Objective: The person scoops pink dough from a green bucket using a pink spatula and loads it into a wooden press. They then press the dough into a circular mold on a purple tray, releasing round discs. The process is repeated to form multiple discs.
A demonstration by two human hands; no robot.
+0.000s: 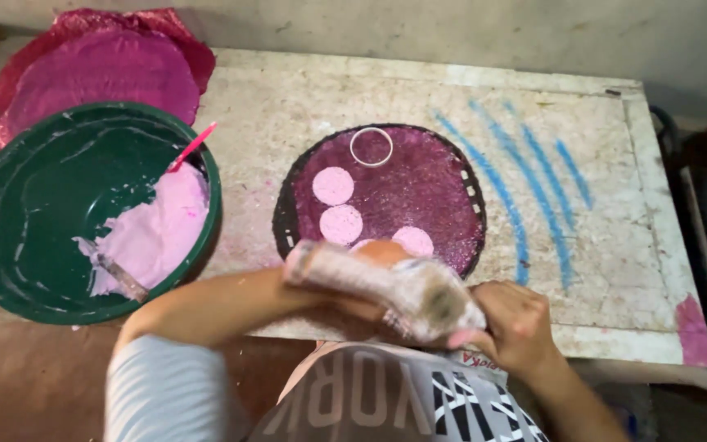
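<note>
Both my hands hold a clear plastic piping bag (370, 277) smeared with pink batter, over the near edge of a round dark tray (283, 214) lined with a maroon sheet. My left hand (384, 250) is under the bag's front part and mostly hidden by it. My right hand (519, 324) grips the bag's twisted rear end. On the sheet lie three pink batter discs (333, 186) (341, 224) (413, 240); the bag may hide more. A white ring (371, 146) lies at the tray's far side.
A green bowl (26, 205) at the left holds pink batter (161, 229), a pink-handled utensil (192, 147) and a batter-coated tool (120, 277). Behind it lie stacked round pink and maroon sheets (100, 65). The worn white tabletop (615, 270) has blue streaks (533, 188).
</note>
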